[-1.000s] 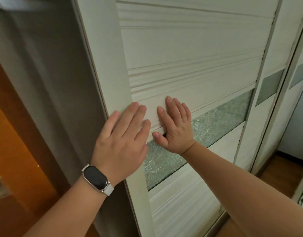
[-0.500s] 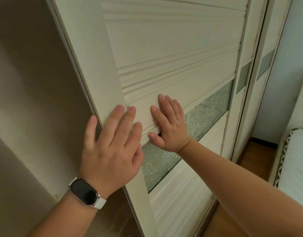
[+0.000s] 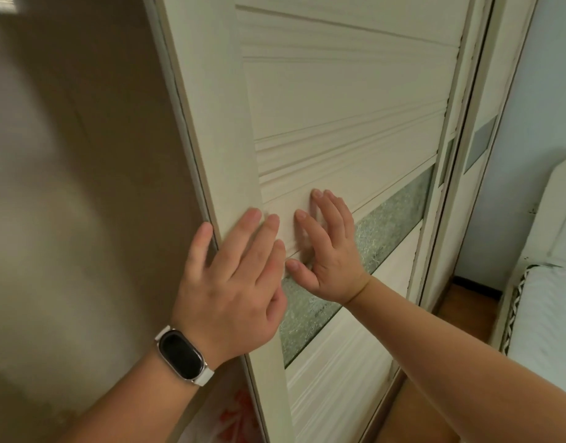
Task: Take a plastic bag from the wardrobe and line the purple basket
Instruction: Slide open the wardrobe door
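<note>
Fingers (image 3: 253, 228) lie straight and slightly apart, flat on the wardrobe door (image 3: 339, 100), left hand (image 3: 230, 289) at its edge, right hand (image 3: 334, 260) beside it. Low in the opening what looks like a red-printed plastic bag (image 3: 233, 414) shows: probably light, limp, slippery, best pinched at a loose fold. The door partly hides it.

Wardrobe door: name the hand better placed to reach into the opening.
Likely left. The left hand lies on the wardrobe door's free edge, beside the gap; the right hand presses the panel farther in.
</note>
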